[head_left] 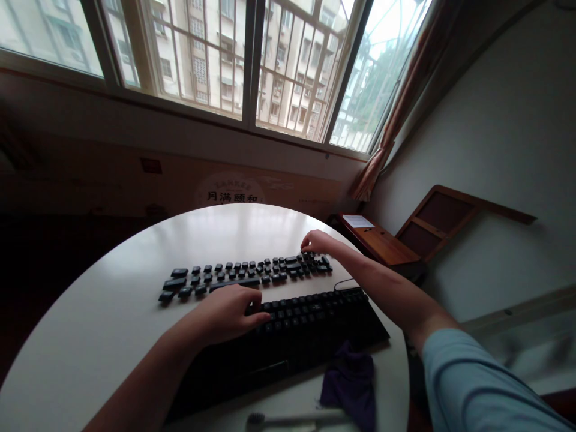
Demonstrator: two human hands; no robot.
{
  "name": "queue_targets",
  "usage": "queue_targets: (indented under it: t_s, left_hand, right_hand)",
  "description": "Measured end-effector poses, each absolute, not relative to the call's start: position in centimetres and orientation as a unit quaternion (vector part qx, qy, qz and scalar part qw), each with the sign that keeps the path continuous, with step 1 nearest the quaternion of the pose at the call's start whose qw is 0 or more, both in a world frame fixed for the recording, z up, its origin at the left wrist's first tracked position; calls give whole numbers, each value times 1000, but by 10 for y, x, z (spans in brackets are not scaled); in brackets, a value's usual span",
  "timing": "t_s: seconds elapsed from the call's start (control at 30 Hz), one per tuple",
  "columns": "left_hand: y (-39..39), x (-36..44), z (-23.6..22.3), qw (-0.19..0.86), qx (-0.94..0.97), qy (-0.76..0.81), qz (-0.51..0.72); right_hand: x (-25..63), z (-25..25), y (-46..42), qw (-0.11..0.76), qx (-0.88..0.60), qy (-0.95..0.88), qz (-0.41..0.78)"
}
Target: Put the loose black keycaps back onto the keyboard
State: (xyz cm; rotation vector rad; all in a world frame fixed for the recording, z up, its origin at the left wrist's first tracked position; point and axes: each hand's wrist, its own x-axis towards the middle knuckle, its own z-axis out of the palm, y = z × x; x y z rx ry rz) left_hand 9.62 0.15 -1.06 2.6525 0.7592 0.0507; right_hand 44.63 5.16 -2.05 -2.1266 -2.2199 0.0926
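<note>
One dark keyboard (288, 357), many loose keycaps (220, 276).
Left hand (231, 307) over the keyboard's ten o'clock part, thumb and forefinger apart, apparently touching seated keys (281, 314); right hand (317, 242) at the keycaps' two o'clock end, fingertips drawn together; cannot tell about any cap pinched there. Keycaps at the keyboard's eleven o'clock, on a smooth, glossy white table (112, 312): likely light, hard, slightly slippery, easily scattered; best gripped by opposite side walls. Mostly squarish blocks with sloping sides, plus one long bar (238, 282). Broad, flat, stiff keyboard, likely heavier, best held by outer edges. Limp purple cloth (348, 384) at its four o'clock, slim bristled brush (292, 419) at six, thin cable (343, 281) near one.
</note>
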Motion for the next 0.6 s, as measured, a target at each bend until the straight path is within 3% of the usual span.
queue_targets:
  t_s: [0.2, 0.4, 0.6]
  left_hand:
    - [2, 97, -11, 192, 944, 269, 14]
    - [3, 98, -11, 196, 944, 267, 9]
    - [4, 102, -9, 195, 944, 265, -2]
  right_hand:
    - [437, 3, 41, 101, -684, -723, -9]
    - [443, 44, -51, 215, -593, -775, -8]
    - [439, 18, -157, 164, -596, -782, 83]
